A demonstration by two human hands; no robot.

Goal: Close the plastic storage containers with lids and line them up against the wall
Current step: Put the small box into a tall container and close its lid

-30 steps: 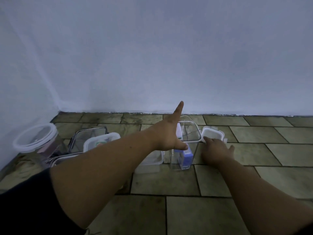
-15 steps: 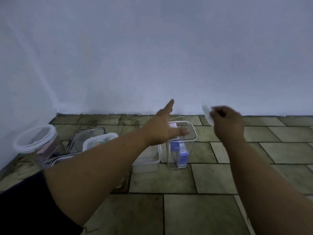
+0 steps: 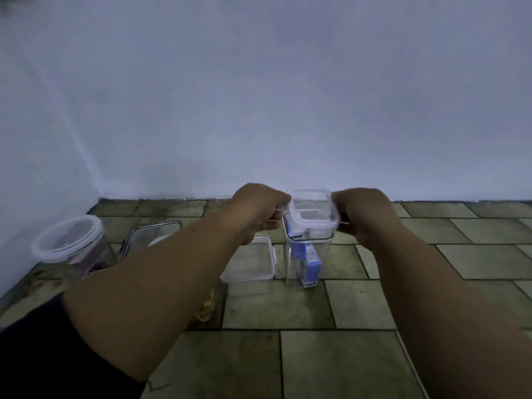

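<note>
Head view. Tall container [image 3: 307, 260]: clear plastic, square, upright on the tiled floor [image 3: 331, 364], blue carton [image 3: 310, 264] inside. Lid [image 3: 312, 210]: translucent white, rounded square, at the tall container's rim, tilted. Left hand [image 3: 257, 210]: grip closed on the lid's left edge. Right hand [image 3: 364, 216]: grip closed on its right edge. Low lidded box [image 3: 250, 264]: just left of the tall container. Round lidded tub [image 3: 70, 243]: far left.

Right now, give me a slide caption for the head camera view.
Both hands, left hand and right hand, hold a square lid over a tall clear container on the tiled floor.
</note>
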